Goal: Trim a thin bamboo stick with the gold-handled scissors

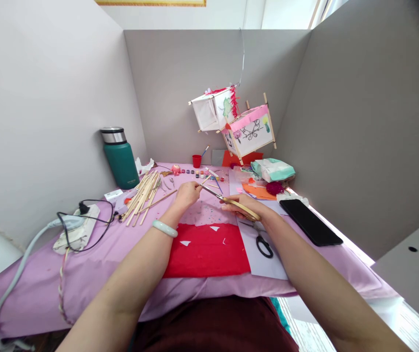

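Observation:
My left hand, a pale bangle on its wrist, is closed in a pinch above the table. What lies between its fingertips is too small to make out. A thin brown stick reaches the back of this hand, and a pale stick shows just past the fingers; whether either is held I cannot tell. My right hand grips scissors with tan-gold handles, their blades pointing left to the left fingertips. Below both hands lies red cloth or paper with small white scraps on it.
Black-handled scissors rest on white paper by my right forearm. A phone lies right. Wooden sticks, a green bottle and a power strip stand left. Two paper lanterns hang ahead, near grey partitions.

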`<state>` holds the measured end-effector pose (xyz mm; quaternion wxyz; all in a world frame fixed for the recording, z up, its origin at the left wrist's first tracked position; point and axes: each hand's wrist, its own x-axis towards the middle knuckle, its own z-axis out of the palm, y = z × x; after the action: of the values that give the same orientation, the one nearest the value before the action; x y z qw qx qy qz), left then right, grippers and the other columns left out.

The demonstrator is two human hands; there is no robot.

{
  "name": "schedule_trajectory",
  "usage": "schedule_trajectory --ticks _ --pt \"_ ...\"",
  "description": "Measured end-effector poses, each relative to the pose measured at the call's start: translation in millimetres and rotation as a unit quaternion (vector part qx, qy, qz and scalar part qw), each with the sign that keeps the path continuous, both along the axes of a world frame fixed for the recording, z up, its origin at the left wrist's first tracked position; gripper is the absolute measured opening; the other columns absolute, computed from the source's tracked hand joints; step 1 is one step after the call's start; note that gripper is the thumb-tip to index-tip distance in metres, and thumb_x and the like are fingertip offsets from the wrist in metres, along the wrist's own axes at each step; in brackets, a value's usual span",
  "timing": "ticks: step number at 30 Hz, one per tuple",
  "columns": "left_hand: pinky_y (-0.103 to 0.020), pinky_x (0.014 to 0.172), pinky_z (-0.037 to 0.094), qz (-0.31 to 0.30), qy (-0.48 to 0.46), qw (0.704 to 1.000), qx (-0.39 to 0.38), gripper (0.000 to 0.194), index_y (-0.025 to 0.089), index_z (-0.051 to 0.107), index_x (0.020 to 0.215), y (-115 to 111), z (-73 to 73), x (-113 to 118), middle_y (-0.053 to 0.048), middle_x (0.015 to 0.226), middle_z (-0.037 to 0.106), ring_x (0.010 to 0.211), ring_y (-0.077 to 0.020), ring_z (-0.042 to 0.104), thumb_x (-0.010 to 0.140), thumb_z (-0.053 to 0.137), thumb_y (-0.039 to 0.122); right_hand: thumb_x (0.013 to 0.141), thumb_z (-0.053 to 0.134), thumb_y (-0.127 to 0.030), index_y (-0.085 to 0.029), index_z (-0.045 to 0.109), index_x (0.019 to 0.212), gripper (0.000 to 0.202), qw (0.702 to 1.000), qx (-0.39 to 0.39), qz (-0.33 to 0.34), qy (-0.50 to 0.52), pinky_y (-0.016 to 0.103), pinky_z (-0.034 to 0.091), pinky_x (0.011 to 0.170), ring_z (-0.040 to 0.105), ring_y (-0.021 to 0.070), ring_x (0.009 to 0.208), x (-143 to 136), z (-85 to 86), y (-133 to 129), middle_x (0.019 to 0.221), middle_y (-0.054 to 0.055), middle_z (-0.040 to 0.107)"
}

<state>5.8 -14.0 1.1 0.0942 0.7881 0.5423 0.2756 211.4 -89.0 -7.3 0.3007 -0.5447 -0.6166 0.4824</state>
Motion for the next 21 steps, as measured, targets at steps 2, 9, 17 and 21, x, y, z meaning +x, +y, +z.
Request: schedule_trajectory --ticks 2,9,17,21 --pt "-0.022 0.063 0.039 -0.003 -0.011 1.0 -0.02 0.028 0.015 0.069 0.078 1.1 0.2 -1.2 -0.005 0.064 0.066 0.063 -0.0133 0.056 0.081 0.043 0.026 0.056 0.074 -0.047 -0.017 0.063 0.103 0.057 1.0 0.001 0.002 -0.001 0.018 0.024 0.036 0.034 0.0038 0.04 0.3 -0.1 -0.3 0.051 -0.006 0.042" --pt "-0.019 0.044 0.031 -0.023 -0.132 0.975 -0.178 0.03 0.013 0.066 0.086 5.6 -2.0 -6.5 -0.003 0.063 0.064 0.041 -0.006 0.038 0.081 0.041 0.027 0.058 0.073 -0.049 -0.016 0.062 0.107 0.059 1.0 0.012 0.022 -0.012 0.018 0.023 0.037 0.035 0.0041 0.039 1.4 3.1 -3.8 0.05 -0.006 0.044" --pt "-0.023 0.063 0.039 0.004 -0.002 1.0 -0.02 0.032 0.014 0.069 0.08 -0.3 -2.3 0.8 -0.008 0.07 0.068 0.066 -0.0145 0.058 0.082 0.043 0.032 0.056 0.073 -0.05 -0.018 0.064 0.102 0.057 1.0 0.009 0.006 -0.01 0.018 0.025 0.036 0.034 0.004 0.04 2.3 -2.4 1.0 0.052 -0.006 0.043" --pt "-0.022 0.065 0.039 0.015 0.004 1.0 0.002 0.03 0.015 0.068 0.086 -2.6 -2.7 0.9 -0.007 0.075 0.068 0.069 -0.0143 0.059 0.082 0.043 0.031 0.056 0.073 -0.05 -0.018 0.063 0.102 0.056 1.0 0.008 0.005 -0.006 0.018 0.026 0.037 0.034 0.0037 0.04 2.0 -2.8 1.9 0.053 -0.006 0.043"
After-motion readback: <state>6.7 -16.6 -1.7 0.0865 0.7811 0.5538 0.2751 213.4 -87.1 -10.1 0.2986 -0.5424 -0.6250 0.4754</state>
